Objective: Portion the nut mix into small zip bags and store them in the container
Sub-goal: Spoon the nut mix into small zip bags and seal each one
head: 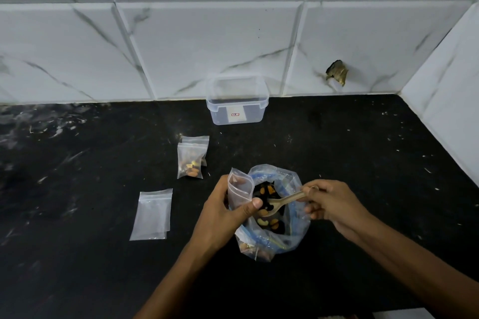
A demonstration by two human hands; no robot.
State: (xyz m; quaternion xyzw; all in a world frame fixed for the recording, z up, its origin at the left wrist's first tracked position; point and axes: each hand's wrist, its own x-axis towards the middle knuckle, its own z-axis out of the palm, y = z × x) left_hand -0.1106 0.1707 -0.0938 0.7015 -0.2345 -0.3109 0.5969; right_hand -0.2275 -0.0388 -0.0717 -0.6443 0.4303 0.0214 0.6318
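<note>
- Scooping is the step in hand: the right hand [334,204] pinches the handle of a pale spoon [282,202] between thumb and fingers, its bowl down among the nut mix [267,217] inside the big open zip bag [293,230] at the near middle of the dark surface [363,150].
- The left hand [223,212] is clamped on a small zip bag [239,189], thumb across its front, holding it upright at the big bag's left rim; its mouth looks parted, and a few nuts seem to sit inside already.
- Doing it well, by judgement: keep the small bag's mouth over the big bag so spills drop back in, take modest spoonfuls, tip the spoon well inside the mouth, and leave the seal strip free of crumbs.
- A filled small bag [190,163] lies further off to the left, with another small bag partly under it; its fill is a fair guide for the portion.
- Empty small bags [153,215] lie flat to the left, apart from the hands.
- The clear container [237,103] stands open at the far edge against the tiled wall [207,41], seemingly with no bags in it yet.
</note>
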